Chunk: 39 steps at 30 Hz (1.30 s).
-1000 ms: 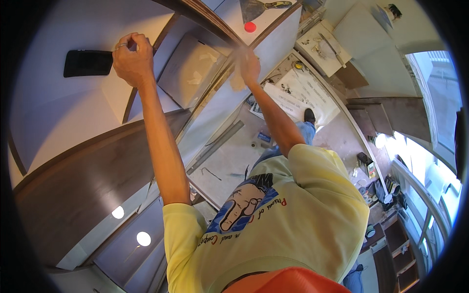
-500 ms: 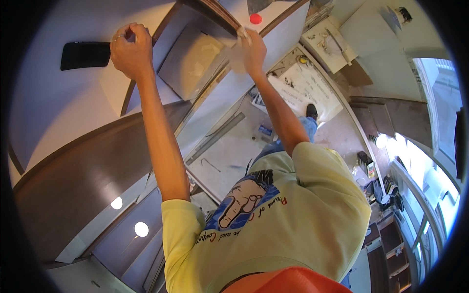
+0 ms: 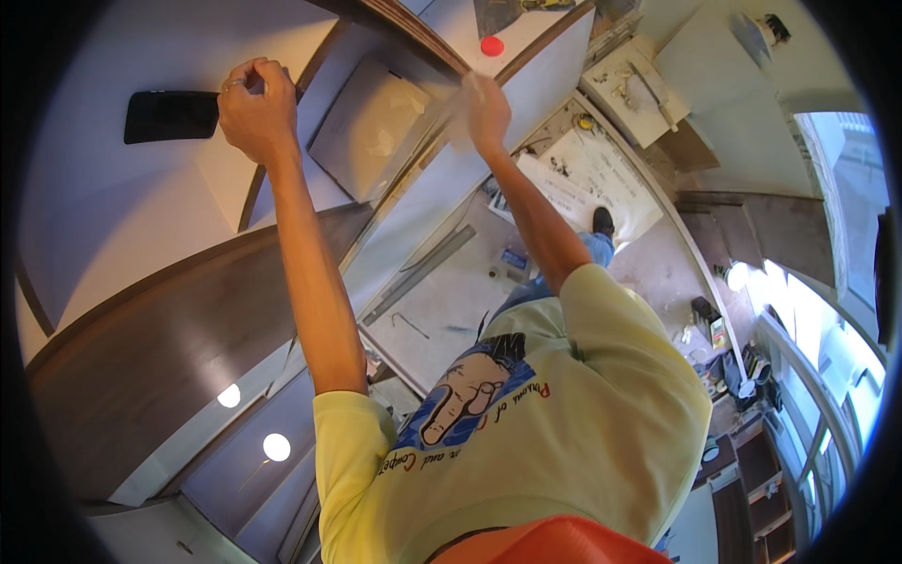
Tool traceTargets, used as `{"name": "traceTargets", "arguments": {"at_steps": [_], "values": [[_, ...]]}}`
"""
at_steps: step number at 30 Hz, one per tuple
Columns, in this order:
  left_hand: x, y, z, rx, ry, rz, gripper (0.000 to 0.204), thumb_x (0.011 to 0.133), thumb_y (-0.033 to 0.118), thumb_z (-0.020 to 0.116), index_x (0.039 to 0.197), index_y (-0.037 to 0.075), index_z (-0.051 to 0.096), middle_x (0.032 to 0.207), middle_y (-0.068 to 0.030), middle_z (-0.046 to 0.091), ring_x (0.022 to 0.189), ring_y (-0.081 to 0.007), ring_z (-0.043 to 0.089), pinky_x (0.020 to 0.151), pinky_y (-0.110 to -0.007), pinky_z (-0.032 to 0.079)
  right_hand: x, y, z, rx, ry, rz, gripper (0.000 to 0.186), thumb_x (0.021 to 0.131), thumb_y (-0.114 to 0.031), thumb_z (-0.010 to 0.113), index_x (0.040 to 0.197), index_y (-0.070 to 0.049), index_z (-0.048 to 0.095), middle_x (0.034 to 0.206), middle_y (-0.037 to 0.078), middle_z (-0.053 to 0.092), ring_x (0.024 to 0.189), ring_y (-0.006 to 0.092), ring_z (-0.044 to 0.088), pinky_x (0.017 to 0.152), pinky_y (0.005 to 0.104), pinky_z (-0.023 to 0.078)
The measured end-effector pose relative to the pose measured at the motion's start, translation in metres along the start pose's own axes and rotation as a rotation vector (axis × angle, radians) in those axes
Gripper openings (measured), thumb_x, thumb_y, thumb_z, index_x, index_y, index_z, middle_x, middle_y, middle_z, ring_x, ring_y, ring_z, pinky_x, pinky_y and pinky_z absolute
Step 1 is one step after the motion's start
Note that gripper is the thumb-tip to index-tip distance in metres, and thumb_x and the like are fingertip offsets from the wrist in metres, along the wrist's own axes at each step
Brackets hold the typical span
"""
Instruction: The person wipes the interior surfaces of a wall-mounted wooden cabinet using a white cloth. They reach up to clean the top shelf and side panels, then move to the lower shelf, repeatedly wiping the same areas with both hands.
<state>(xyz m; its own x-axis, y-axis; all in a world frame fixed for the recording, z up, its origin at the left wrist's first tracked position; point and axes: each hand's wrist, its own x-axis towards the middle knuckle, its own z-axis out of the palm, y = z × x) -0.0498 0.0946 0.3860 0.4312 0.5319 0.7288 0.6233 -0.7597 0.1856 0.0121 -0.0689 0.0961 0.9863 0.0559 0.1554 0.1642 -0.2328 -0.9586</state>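
My left hand (image 3: 258, 111) is raised at the upper left, fingers curled into a pinch beside the brown wooden edge of a cabinet partition. Whatever lies between its fingertips is hidden. A black phone-like slab (image 3: 171, 117) lies on the white panel just left of it. My right hand (image 3: 488, 113) is closed at the long brown edge strip (image 3: 413, 30) of the cabinet. A pale, smeared piece (image 3: 459, 127) shows at its fingers, too blurred to name. Between my hands is an open cabinet compartment with a beige panel (image 3: 368, 132) inside.
A red round object (image 3: 491, 46) sits on the white surface beyond my right hand. Below, a white printed sheet (image 3: 592, 179), a long grey strip (image 3: 421, 273) and a small blue item (image 3: 513, 258) lie on the floor. Dark shelving (image 3: 756, 479) stands at lower right.
The whole view has shifted slightly, so things sit a little lower. Both hands stay at nearly the same places on the cabinet, and the right one is more blurred.
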Motion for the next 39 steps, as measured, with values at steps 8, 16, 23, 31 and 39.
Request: {"name": "traceTargets", "arguments": {"at_steps": [8,16,23,31,39], "values": [[0.001,-0.001,0.001,0.016,-0.007,-0.009,0.026,0.088,0.032,0.065,0.09,0.011,0.08,0.093,-0.0043,0.078,0.092,-0.0269,0.072,0.081,-0.042,0.057,-0.008,0.004,0.0,0.162,0.003,-0.211,0.026,0.095,-0.016,0.069,0.12,-0.013,0.071,0.112,0.012,0.075,0.106,0.0334,0.069,0.09,0.0421,0.054],[-0.001,-0.005,0.003,-0.023,0.011,-0.017,0.028,0.088,0.035,0.065,0.09,0.012,0.081,0.093,-0.0053,0.078,0.092,-0.0284,0.073,0.08,-0.042,0.057,0.002,0.01,0.008,0.12,-0.05,-0.039,0.028,0.093,-0.012,0.069,0.121,-0.01,0.069,0.114,0.014,0.073,0.106,0.0352,0.068,0.091,0.0428,0.053],[0.004,-0.006,0.007,-0.046,0.035,-0.016,0.03,0.089,0.039,0.065,0.094,0.014,0.081,0.093,-0.0079,0.078,0.089,-0.0321,0.075,0.081,-0.044,0.057,-0.002,0.013,0.004,0.044,-0.072,0.123,0.026,0.097,-0.022,0.069,0.119,-0.008,0.069,0.106,0.019,0.073,0.1,0.0385,0.069,0.088,0.0417,0.053],[0.0,-0.009,0.006,-0.031,0.038,0.022,0.03,0.088,0.039,0.064,0.092,0.015,0.082,0.093,-0.0064,0.078,0.09,-0.0317,0.075,0.081,-0.043,0.057,-0.012,0.024,0.01,0.199,0.038,0.175,0.03,0.101,-0.032,0.063,0.119,-0.008,0.068,0.105,0.023,0.073,0.1,0.0441,0.069,0.086,0.0463,0.052],[0.002,-0.007,0.006,-0.011,0.038,0.033,0.024,0.087,0.031,0.067,0.088,0.011,0.08,0.093,-0.0036,0.078,0.09,-0.0263,0.072,0.079,-0.042,0.057,-0.023,0.04,0.032,0.126,0.079,0.219,0.028,0.101,-0.028,0.063,0.118,-0.006,0.066,0.1,0.02,0.073,0.095,0.0383,0.07,0.084,0.0443,0.052]]}}
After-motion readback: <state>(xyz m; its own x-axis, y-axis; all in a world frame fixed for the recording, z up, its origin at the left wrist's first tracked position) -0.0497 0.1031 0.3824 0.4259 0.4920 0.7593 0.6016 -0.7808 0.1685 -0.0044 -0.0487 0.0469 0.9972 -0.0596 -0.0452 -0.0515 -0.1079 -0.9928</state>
